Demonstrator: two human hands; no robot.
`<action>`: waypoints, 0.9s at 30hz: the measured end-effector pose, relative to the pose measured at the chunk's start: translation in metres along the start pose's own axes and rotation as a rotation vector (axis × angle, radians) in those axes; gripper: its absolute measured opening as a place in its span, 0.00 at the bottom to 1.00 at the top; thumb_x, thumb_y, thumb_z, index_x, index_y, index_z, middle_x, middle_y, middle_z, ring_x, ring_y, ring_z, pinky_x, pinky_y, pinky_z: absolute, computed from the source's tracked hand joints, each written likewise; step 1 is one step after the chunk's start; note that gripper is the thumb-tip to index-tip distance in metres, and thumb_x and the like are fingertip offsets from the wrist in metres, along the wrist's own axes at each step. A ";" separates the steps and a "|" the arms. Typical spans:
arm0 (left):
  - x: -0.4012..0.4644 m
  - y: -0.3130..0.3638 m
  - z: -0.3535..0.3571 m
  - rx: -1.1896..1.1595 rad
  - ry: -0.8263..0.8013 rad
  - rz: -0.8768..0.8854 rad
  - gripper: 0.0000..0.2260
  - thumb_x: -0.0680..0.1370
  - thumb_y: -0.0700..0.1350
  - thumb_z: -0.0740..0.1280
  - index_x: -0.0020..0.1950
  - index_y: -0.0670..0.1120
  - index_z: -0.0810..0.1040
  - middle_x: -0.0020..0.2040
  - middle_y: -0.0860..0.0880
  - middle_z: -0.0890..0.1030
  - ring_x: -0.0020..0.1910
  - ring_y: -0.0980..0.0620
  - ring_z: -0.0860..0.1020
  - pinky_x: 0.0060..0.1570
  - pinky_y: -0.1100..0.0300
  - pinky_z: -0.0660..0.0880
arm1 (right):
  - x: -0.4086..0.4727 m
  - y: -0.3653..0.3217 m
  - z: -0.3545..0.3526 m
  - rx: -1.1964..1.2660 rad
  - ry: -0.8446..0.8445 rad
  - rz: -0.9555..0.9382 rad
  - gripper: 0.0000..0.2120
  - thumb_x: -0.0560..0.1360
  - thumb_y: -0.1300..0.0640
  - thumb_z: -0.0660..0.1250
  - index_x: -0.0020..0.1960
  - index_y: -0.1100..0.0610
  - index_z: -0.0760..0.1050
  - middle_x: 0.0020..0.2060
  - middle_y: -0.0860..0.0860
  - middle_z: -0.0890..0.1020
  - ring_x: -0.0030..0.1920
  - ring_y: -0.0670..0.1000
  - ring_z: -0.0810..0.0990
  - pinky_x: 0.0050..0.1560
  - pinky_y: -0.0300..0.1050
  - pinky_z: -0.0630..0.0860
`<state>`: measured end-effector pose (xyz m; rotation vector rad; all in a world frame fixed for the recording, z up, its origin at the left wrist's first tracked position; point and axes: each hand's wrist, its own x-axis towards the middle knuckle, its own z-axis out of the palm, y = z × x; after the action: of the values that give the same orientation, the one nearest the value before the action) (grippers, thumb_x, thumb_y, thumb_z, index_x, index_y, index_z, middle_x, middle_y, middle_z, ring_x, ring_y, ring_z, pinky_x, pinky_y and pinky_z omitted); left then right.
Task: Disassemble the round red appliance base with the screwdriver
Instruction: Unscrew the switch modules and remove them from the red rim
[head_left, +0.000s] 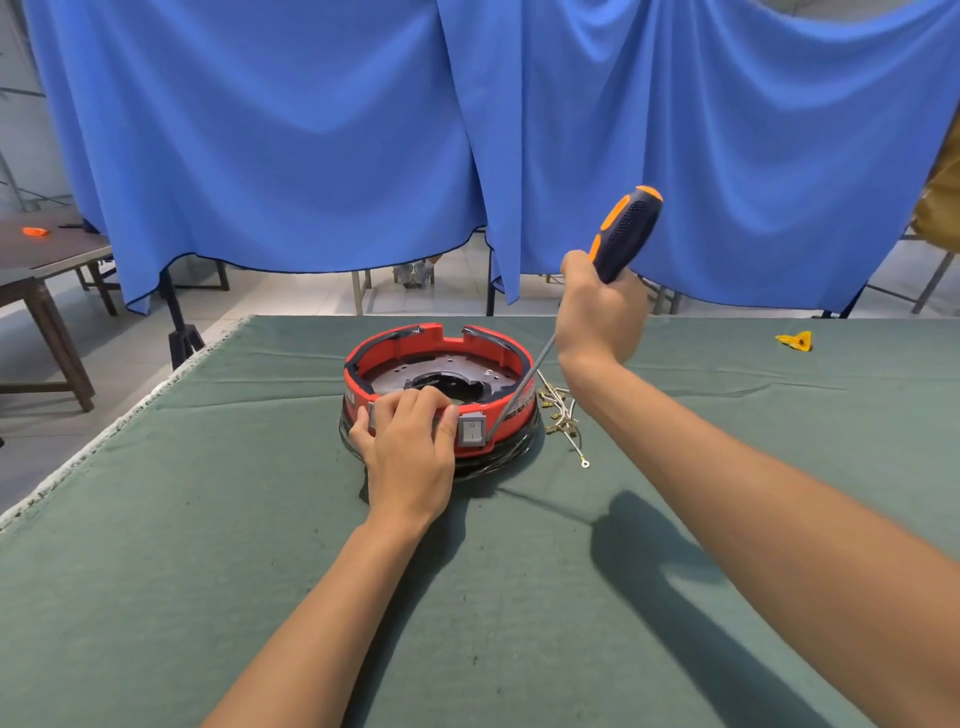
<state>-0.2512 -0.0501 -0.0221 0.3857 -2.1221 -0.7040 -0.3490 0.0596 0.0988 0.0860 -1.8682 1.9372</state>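
So the thing everything hangs on here is the line of the screwdriver against the grey rocker switch. The right hand sits up and to the far right of the round red appliance base, fist wrapped tight around the lower part of the orange-and-dark handle, handle top poking up and away. The shaft runs down and to the left, out of the bottom of the fist, across the right side of the red rim, and the tip lands right at the right edge of that switch on the near wall. Whether it's actually wedged in the seam or just touching, I can't tell.

The base itself sits about mid-table on the green cloth, open side up, dark metal plate inside, black cord wound round its bottom. The left hand is the nearer one to it: it comes in from the near side, fingers curled over the near rim just left of the switch, thumb on the outer wall, holding the base down.

My guess is the next move is prying the switch out, so the lever direction matters: the tip is on the switch's right side, with the left-hand fingers right beside it on the other side. A slip there would head straight for them.

Loose wire terminals lie just right of the base.
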 end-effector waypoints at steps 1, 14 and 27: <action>0.000 0.001 0.000 0.000 -0.003 0.000 0.04 0.79 0.47 0.63 0.44 0.52 0.74 0.44 0.58 0.75 0.55 0.56 0.67 0.67 0.45 0.51 | 0.001 0.002 0.000 -0.001 0.009 0.013 0.11 0.64 0.47 0.62 0.28 0.53 0.66 0.18 0.39 0.70 0.23 0.39 0.71 0.29 0.41 0.62; -0.001 0.002 0.000 0.016 0.021 0.018 0.09 0.77 0.51 0.57 0.46 0.55 0.78 0.45 0.59 0.76 0.56 0.56 0.68 0.67 0.44 0.54 | 0.013 0.101 -0.011 0.056 0.238 0.604 0.11 0.67 0.50 0.65 0.33 0.57 0.71 0.28 0.49 0.74 0.28 0.51 0.71 0.28 0.45 0.62; 0.001 0.004 0.006 0.015 0.031 -0.019 0.07 0.78 0.49 0.59 0.44 0.53 0.76 0.45 0.57 0.75 0.57 0.53 0.68 0.69 0.43 0.51 | 0.007 0.089 -0.024 0.165 0.250 0.600 0.09 0.68 0.52 0.64 0.33 0.56 0.71 0.27 0.48 0.76 0.28 0.49 0.71 0.29 0.45 0.62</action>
<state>-0.2567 -0.0459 -0.0219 0.4223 -2.0982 -0.6891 -0.3812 0.0857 0.0161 -0.7091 -1.6824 2.3468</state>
